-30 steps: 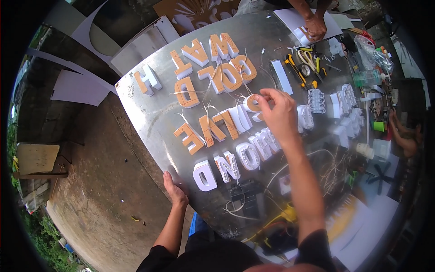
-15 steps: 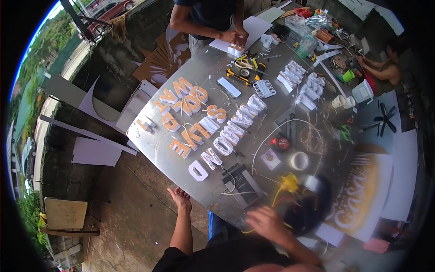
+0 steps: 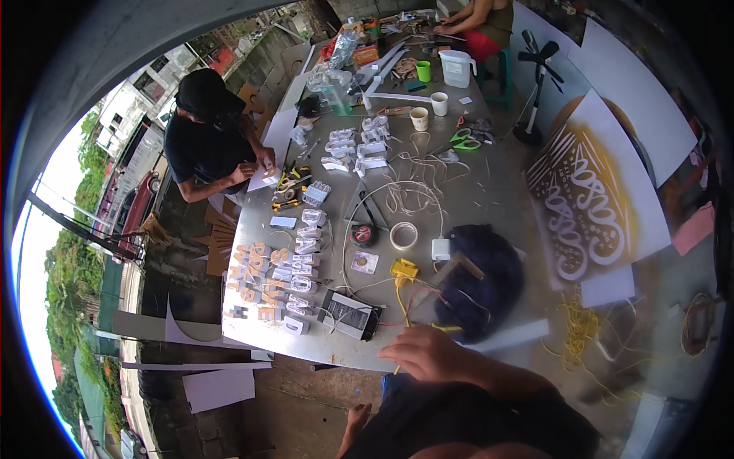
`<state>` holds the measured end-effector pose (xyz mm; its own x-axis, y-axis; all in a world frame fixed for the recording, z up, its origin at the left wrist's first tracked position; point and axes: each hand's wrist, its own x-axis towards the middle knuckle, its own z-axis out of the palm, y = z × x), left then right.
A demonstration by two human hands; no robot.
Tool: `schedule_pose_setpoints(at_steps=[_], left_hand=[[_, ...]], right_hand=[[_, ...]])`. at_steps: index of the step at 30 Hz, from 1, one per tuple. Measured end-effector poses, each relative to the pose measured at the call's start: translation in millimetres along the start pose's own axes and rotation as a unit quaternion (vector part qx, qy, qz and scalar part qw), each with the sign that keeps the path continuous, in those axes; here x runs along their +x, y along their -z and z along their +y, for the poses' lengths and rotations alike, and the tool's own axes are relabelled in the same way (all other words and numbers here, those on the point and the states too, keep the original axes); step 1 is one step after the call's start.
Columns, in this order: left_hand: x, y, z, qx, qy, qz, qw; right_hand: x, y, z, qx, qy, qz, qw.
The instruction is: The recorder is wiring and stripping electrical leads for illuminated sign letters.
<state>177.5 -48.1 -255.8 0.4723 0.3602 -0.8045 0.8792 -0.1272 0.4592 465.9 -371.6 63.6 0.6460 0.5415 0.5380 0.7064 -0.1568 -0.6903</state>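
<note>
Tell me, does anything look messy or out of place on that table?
Yes: a tangle of pale wire sprawls in loose loops on the metal table, untidy compared with the rows of block letters.

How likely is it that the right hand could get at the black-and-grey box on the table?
Quite likely, yes: the right hand is close to the black-and-grey box, and nothing bulky appears to stand between them.

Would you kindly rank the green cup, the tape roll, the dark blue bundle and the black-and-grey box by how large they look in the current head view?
1. dark blue bundle
2. black-and-grey box
3. tape roll
4. green cup, though it lies farthest off
</note>
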Motion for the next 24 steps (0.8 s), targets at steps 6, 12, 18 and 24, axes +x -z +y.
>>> schedule_pose_setpoints(at_steps=[6, 12, 18, 24], left_hand=[[51.8, -7.8, 43.0, -0.019, -0.137, 0.048, 0.989], [29.4, -45.1, 119.2, 0.105, -0.191, 0.005, 0.976], [-2.8, -53.6, 118.2, 0.241, -0.151, 0.007, 0.959], [-18.4, -49.5, 115.7, 0.213, -0.128, 0.025, 0.968]], right_hand=[[7.2, 128.4, -71.5, 0.068, 0.196, 0.088, 0.974], [-17.9, 140.3, -76.7, -0.125, 0.272, 0.371, 0.879], [-116.5, 209.1, -54.6, 0.059, 0.098, 0.203, 0.972], [-190.5, 137.6, 65.0, -0.159, -0.391, 0.270, 0.865]])
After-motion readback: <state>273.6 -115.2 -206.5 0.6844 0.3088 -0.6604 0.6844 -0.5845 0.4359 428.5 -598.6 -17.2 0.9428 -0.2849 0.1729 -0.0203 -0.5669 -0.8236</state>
